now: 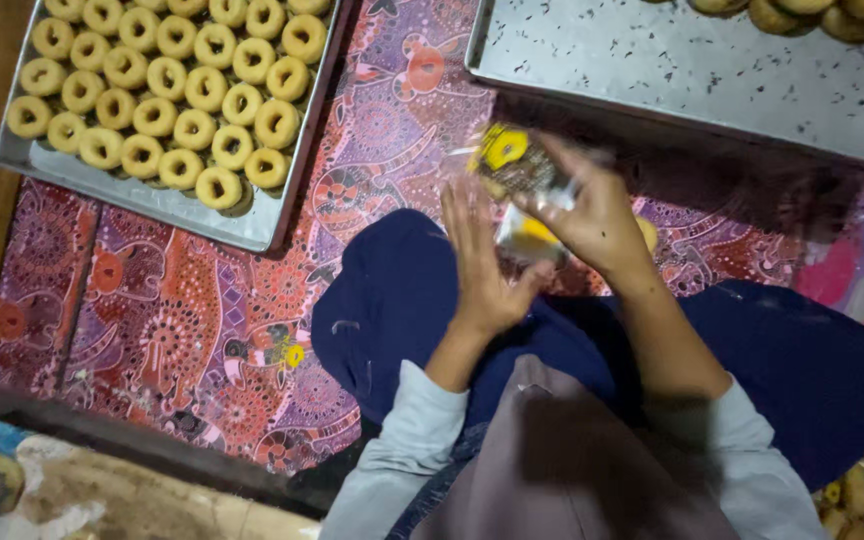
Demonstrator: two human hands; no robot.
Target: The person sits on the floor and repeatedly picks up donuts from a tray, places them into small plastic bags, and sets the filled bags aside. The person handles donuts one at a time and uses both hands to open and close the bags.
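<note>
Leftward, a metal tray (142, 205) lies nearly full of ring-shaped cookies (167, 85), seemingly not yet packed. Over the lap, the left hand (482, 265) is open, palm against a small clear packet (522, 195) with a yellow label; the right hand (592, 215) has its grip closed on that packet. Farther right, another tray (672, 70) is mostly bare, so judging by that, part of the work looks done.
</note>
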